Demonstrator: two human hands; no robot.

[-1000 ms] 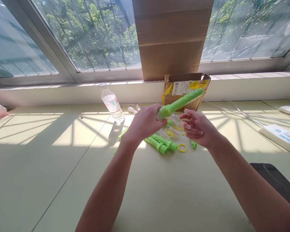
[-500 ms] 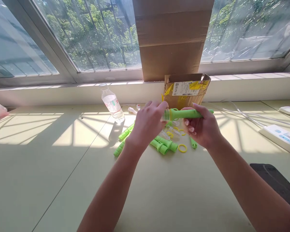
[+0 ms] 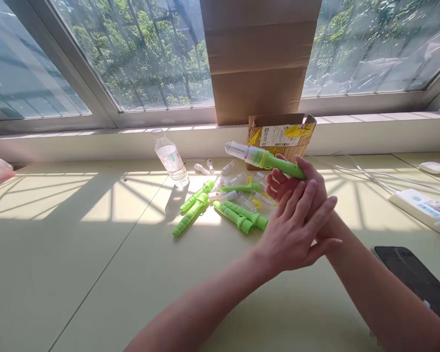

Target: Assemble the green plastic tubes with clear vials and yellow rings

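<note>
A green plastic handle (image 3: pixel 284 166) with a yellow ring and a ribbed clear cap (image 3: pixel 238 151) is held tilted above the table, the cap pointing up to the left. My right hand (image 3: pixel 308 181) grips its lower end between thumb and fingers. Against the right hand's palm and wrist rests my left hand (image 3: pixel 297 227), fingers spread, holding nothing. Below lie several loose green handles (image 3: pixel 238 217), clear caps (image 3: pixel 246 201), yellow rings (image 3: pixel 255 204) and small white pieces with red tips (image 3: pixel 223 196). My left hand partly hides this group.
A clear water bottle (image 3: pixel 171 161) stands at the left of the parts. Behind them is an open cardboard box (image 3: pixel 281 137) by the window sill. To the right are a white power strip (image 3: pixel 421 205) with cables and a dark phone (image 3: pixel 410 274).
My left hand has left the clear end of the handle and moved down right onto my right hand, opening its fingers. The handle has tilted, its clear end rising.
</note>
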